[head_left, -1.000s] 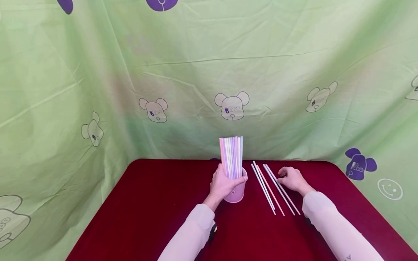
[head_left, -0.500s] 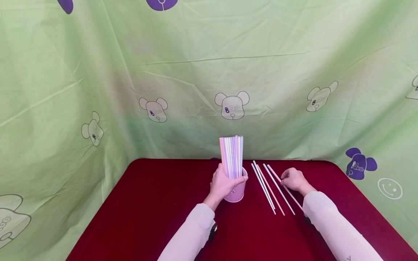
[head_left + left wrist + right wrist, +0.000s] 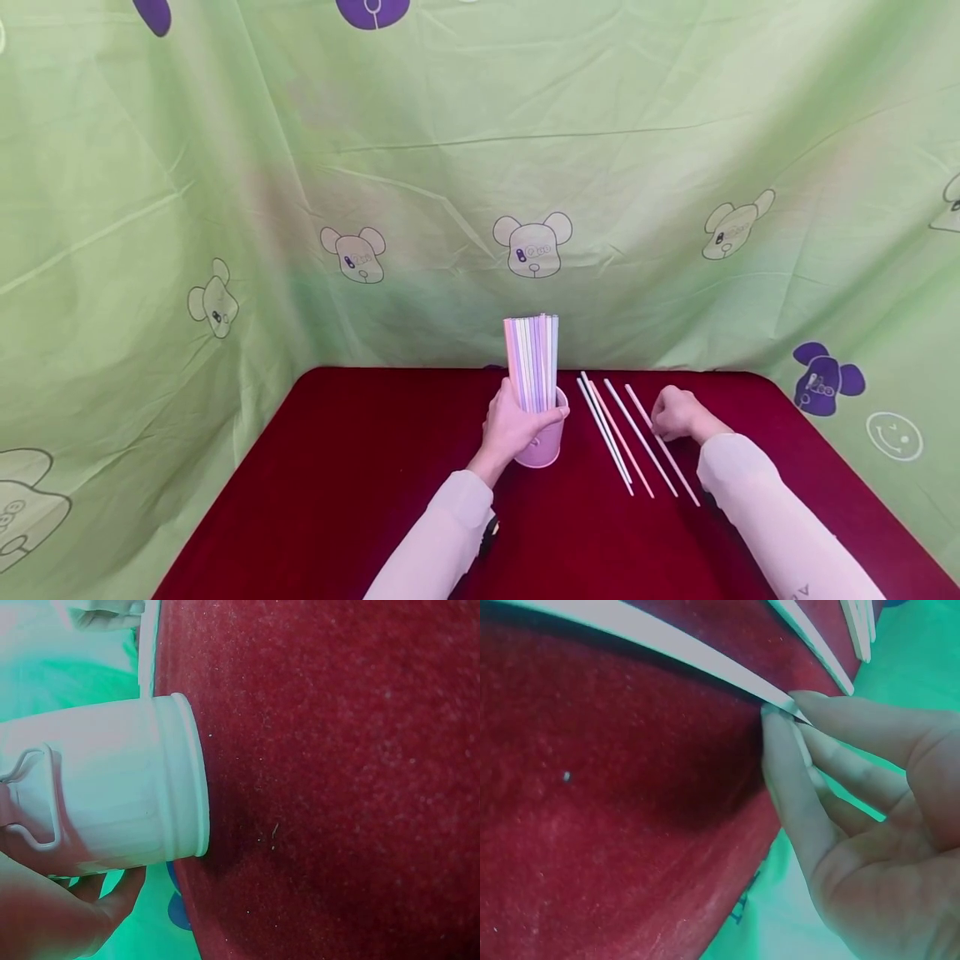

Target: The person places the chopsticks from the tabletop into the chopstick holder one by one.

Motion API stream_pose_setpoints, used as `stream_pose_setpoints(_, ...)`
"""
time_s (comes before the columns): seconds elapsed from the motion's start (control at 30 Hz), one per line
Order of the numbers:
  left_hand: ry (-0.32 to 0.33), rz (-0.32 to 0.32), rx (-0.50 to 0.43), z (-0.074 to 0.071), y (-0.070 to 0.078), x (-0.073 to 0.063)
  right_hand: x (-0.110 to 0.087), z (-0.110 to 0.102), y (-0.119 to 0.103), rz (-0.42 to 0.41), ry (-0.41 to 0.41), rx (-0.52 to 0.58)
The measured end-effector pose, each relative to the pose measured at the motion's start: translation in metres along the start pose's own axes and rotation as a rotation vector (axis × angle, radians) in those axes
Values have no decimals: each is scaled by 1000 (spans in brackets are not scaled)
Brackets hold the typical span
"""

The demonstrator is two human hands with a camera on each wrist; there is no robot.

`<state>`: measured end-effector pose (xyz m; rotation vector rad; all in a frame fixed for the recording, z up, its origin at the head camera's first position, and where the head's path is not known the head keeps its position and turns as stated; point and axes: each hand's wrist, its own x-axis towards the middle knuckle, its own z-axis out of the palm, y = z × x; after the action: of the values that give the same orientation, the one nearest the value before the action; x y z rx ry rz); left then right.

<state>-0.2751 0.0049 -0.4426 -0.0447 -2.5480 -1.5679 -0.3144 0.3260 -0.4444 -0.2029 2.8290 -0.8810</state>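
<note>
A pink metal pail (image 3: 542,452) stands upright on the table, packed with a bundle of pastel straws (image 3: 534,362) that rise well above its rim. My left hand (image 3: 513,425) grips it near the top, thumb across the front by the straws. In the left wrist view the pail (image 3: 105,787) shows a wire-like loop on its side, and fingers (image 3: 120,896) curve round it. To the right, my right hand (image 3: 675,414) pinches a pale pink straw (image 3: 676,467) between thumb and fingers; the right wrist view shows this straw (image 3: 675,641) close over the cloth.
Between pail and right hand lie several loose straws: two pale blue-white ones (image 3: 603,433), a pink one (image 3: 620,437) and a whitish one (image 3: 641,437). Dark red cloth (image 3: 360,483) covers the table. A green printed curtain (image 3: 420,167) hangs behind and at both sides.
The rightmost straw has shifted right, away from the whitish straw it lay beside, and my right hand has moved slightly right with it. My left hand and the pail have stayed put.
</note>
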Motion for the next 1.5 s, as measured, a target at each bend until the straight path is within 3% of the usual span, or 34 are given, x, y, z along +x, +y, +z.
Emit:
stream_pose_setpoints(0.2,3,9,-3,1,-2,0,-4,-3,-2,-33,-20,-93)
stream_pose_setpoints(0.53,2,6,-8,2,-2,0,-6,-1,-10,53,-37,-82)
stream_pose_setpoints(0.87,7,11,-9,3,-3,0,-10,-8,-12,105,4,166)
stream_pose_setpoints(1.1,13,18,-12,2,-2,1,-12,-24,-46,34,110,411)
stream_pose_setpoints(1.5,12,20,-19,3,-4,2,-9,-36,-115,-207,447,457)
